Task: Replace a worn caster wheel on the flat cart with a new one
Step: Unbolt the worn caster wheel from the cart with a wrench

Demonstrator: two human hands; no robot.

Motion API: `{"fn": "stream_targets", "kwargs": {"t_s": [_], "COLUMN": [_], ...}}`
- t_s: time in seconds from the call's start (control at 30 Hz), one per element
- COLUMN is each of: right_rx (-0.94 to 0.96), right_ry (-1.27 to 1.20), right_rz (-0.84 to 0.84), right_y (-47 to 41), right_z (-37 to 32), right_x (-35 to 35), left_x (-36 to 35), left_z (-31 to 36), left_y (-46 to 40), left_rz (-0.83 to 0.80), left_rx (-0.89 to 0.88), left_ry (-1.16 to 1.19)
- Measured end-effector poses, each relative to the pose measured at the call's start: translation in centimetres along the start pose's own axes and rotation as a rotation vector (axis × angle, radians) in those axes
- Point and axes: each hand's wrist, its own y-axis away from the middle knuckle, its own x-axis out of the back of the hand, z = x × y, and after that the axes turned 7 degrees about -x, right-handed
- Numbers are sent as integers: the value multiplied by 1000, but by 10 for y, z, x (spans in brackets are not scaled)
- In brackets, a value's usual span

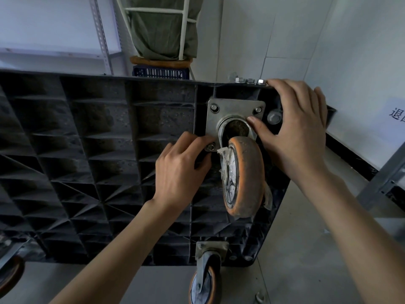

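Note:
The black flat cart (98, 150) stands on its side with its ribbed underside facing me. A worn orange caster wheel (243, 176) hangs from a steel mounting plate (235, 110) at the upper right corner. My left hand (182, 170) pinches the nut (210, 147) at the plate's lower left corner. My right hand (300, 126) lies spread over the cart's corner, thumb pressing on the caster's swivel collar. Three loose nuts (249, 80) sit on the cart's top edge.
A second caster (206, 279) is fixed at the cart's lower corner, and part of another wheel (9, 275) shows at the far left. A large hex bolt (274, 118) sits right of the plate. Shelving (103, 36) and a green sack on a crate (162, 29) stand behind.

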Motion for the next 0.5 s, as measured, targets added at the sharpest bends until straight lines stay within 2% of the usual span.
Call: {"fn": "stream_targets", "kwargs": {"t_s": [0.23,0.4,0.5], "right_rx": [0,2,0], "right_ry": [-8,-5,-7], "right_rz": [3,-1,-4], "right_y": [0,0,0], "right_z": [0,0,0], "right_x": [0,0,0], "left_x": [-1,-2,-1], "left_z": [3,-1,-1], "left_y": [-4,2,-1], "left_rz": [29,19,37], "left_rx": [39,-25,-6], "left_ry": [5,-39,-43]}}
